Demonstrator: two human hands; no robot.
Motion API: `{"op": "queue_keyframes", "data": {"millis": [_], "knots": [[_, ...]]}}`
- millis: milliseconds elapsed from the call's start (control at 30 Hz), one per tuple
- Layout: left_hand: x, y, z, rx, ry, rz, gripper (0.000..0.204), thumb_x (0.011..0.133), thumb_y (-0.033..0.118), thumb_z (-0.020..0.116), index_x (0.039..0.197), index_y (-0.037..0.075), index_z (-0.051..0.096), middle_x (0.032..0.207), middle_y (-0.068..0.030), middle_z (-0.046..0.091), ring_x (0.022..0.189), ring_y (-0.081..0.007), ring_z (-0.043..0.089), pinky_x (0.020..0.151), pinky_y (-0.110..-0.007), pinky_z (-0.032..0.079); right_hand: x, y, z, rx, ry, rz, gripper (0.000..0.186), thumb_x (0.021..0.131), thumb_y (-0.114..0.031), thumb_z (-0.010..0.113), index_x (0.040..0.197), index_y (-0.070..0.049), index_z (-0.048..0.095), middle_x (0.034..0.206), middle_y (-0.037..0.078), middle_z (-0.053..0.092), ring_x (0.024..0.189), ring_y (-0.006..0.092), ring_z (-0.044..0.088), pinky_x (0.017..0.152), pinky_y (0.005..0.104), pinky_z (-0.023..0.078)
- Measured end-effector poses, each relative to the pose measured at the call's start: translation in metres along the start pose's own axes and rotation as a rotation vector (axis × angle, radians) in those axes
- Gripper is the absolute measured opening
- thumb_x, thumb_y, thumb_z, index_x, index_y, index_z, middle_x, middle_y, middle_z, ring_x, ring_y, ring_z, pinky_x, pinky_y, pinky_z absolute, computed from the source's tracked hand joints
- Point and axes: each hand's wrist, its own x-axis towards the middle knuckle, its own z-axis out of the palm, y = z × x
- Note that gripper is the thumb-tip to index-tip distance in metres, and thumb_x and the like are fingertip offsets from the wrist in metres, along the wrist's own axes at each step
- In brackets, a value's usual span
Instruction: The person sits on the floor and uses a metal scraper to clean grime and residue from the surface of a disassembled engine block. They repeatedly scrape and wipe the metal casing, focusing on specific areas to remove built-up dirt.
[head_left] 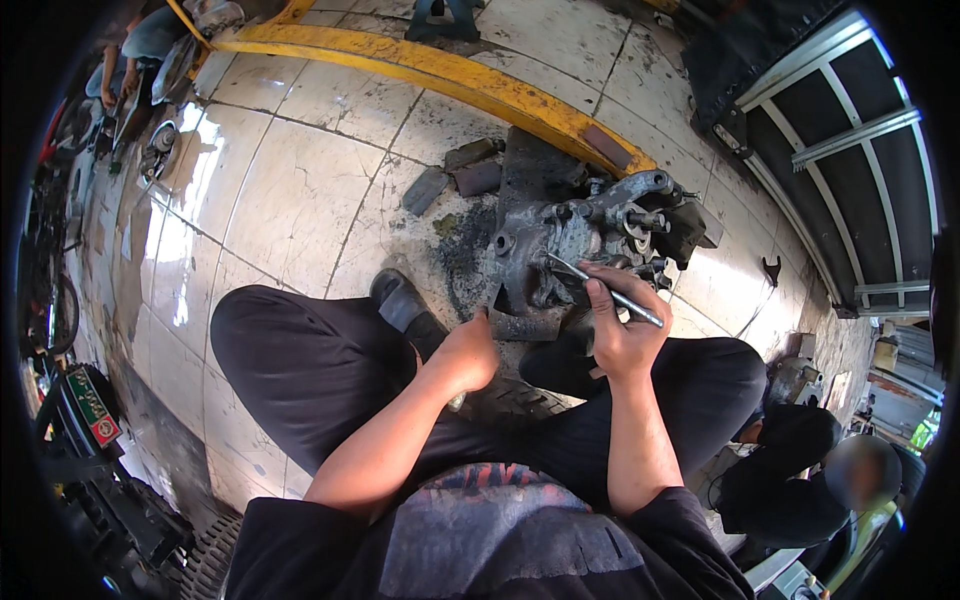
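A grey, greasy engine casing (pixel 570 235) sits on the floor between my legs, with bolts, bosses and a round fitting on its right side. My right hand (pixel 625 325) is wrapped round a slim silver metal tool (pixel 638 308), whose thin tip points up and left onto the casing's top. Whether the tip touches the metal is hard to tell. My left hand (pixel 465 352) is closed at the casing's lower left corner, its fingertips close to the edge. What it holds, if anything, is hidden; a small pale end (pixel 457 402) shows just below it.
Dark blocks (pixel 427 190) lie left of the casing. Beyond it a yellow steel beam (pixel 400 70) crosses the tiled floor. At right stand a metal-framed panel (pixel 840 160) and a small fork-ended tool (pixel 771 270). Another person (pixel 800 475) sits at lower right; one more is at upper left.
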Motion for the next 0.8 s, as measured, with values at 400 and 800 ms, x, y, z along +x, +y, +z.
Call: {"op": "queue_keyframes", "data": {"millis": [400,800], "knots": [[-0.004,0.002,0.001,-0.192,0.234,0.057,0.08,0.09,-0.003,0.048,0.166,0.0,0.022,0.101,-0.0396,0.07,0.102,-0.0532,0.069,0.093,-0.057,0.053,0.0,0.0,0.001,-0.035,-0.012,-0.026,0.008,0.089,-0.003,0.079,0.096,-0.002,0.08,0.1,0.011,0.082,0.091,0.024,0.079,0.084,0.0317,0.055],[-0.006,-0.012,-0.002,-0.231,0.165,0.072,0.077,0.092,-0.003,0.048,0.166,0.002,0.027,0.117,-0.0393,0.068,0.114,-0.0491,0.067,0.098,-0.053,0.051,0.001,-0.002,0.003,0.01,-0.009,-0.011,0.008,0.089,0.001,0.078,0.097,0.001,0.079,0.1,0.015,0.082,0.091,0.025,0.079,0.083,0.0326,0.057]]}}
